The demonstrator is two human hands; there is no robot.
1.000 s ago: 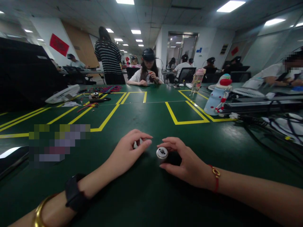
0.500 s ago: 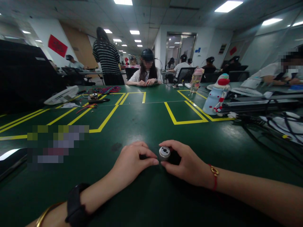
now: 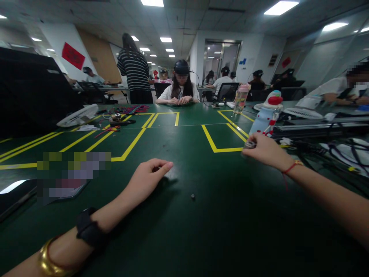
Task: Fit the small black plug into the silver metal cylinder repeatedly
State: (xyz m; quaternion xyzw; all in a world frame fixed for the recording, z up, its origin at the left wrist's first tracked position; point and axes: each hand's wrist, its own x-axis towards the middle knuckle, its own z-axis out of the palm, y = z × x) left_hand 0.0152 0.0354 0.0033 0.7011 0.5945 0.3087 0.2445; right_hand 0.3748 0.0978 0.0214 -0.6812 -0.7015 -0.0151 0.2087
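My right hand (image 3: 263,149) is closed round a small silvery round metal part (image 3: 249,145) with its fingertips. It is over the table by the corner of a yellow tape outline, in front of a light blue bottle (image 3: 261,120). My left hand (image 3: 148,176) hovers above the green tabletop, its thumb and fingers pressed together. Whatever lies between those fingers, if anything, is hidden. A tiny dark ring-shaped piece (image 3: 193,196) with a pale centre rests on the table between my two forearms, touched by neither hand.
Yellow tape (image 3: 215,142) marks outlines on the tabletop. At right lie black cables (image 3: 309,154) and dark metal rails (image 3: 305,125). A phone-like slab (image 3: 17,198) is at left, with a white fan (image 3: 79,115) behind it. Across the table sits a person (image 3: 180,86).
My right hand has carried the round metal part right and forward, to the bottle. The tiny ring-shaped piece now shows where it stood. My left hand has drawn left and slightly up.
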